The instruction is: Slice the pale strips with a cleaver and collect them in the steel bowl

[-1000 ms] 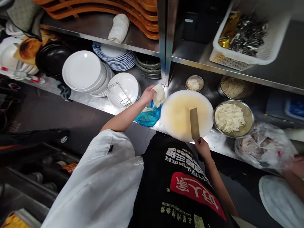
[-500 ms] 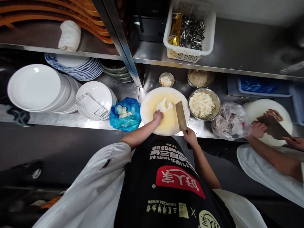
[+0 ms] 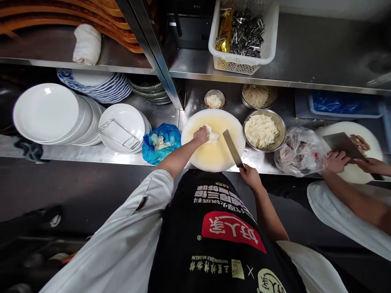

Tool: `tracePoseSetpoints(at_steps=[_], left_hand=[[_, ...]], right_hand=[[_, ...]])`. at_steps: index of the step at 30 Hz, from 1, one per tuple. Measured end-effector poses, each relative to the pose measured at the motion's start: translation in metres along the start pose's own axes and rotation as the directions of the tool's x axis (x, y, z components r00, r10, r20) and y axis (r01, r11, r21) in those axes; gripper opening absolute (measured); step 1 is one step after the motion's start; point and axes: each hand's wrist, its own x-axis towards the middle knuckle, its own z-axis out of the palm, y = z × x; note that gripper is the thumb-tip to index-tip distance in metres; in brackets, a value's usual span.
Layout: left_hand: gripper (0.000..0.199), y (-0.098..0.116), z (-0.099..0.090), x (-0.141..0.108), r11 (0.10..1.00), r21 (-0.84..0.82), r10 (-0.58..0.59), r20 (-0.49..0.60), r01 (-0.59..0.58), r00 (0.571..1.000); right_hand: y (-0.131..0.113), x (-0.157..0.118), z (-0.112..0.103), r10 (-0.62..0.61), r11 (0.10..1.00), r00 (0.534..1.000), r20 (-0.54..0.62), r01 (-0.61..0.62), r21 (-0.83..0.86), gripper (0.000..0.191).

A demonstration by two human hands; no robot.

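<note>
On the round cutting board (image 3: 207, 158) lies a pale, whitish piece of food (image 3: 213, 135); its exact kind I cannot make out. My left hand (image 3: 201, 135) is closed over the left end of this piece, fingers curled round it. My right hand (image 3: 251, 176) grips the handle of a cleaver (image 3: 233, 148), whose blade slants over the right part of the board, apart from the food. A steel bowl (image 3: 282, 129) of pale sliced strips (image 3: 261, 130) stands just right of the board. To its left sits a blue plastic bag (image 3: 171, 134) with whitish scraps inside.
Behind the board are a small bowl of chopped white bits (image 3: 213, 101) and a bowl of shreds (image 3: 255, 95). Plates (image 3: 45, 114) stand at left. A clear bag (image 3: 299, 152) lies at right, beside a co-worker's hands (image 3: 337, 161) and cleaver. A shelf edge (image 3: 232, 77) overhangs.
My left hand has moved up and onto the whitish piece, closing on it. The cleaver's blade has turned more edge-on and tilted leftward. The co-worker's cleaver has shifted left and up.
</note>
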Motion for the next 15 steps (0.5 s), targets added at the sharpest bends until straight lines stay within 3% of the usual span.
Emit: tracePoseSetpoints(at_steps=[4,7,11,15], left_hand=[[0.03,-0.023,0.008,-0.011,0.947,-0.318,-0.066,-0.078,0.038,0.995],[0.016,-0.049,0.018,-0.034,0.842,-0.538,-0.091,-0.202,-0.033,0.975],[0.041,-0.078,0.036,-0.07,0.807,-0.554,-0.003,-0.348,-0.203,0.938],[0.06,-0.088,0.047,-0.089,0.84,-0.466,0.071,-0.415,-0.279,0.907]], right_hand=[[-0.003,-0.014,-0.013,-0.141,0.978,0.979,0.144,0.16,-0.131,0.04],[-0.018,-0.007,-0.011,-0.151,0.962,0.968,0.201,0.191,-0.195,0.038],[-0.03,0.011,-0.009,-0.09,0.982,0.984,0.152,0.113,-0.153,0.035],[-0.033,0.022,-0.016,-0.043,0.984,0.994,0.102,0.059,-0.166,0.034]])
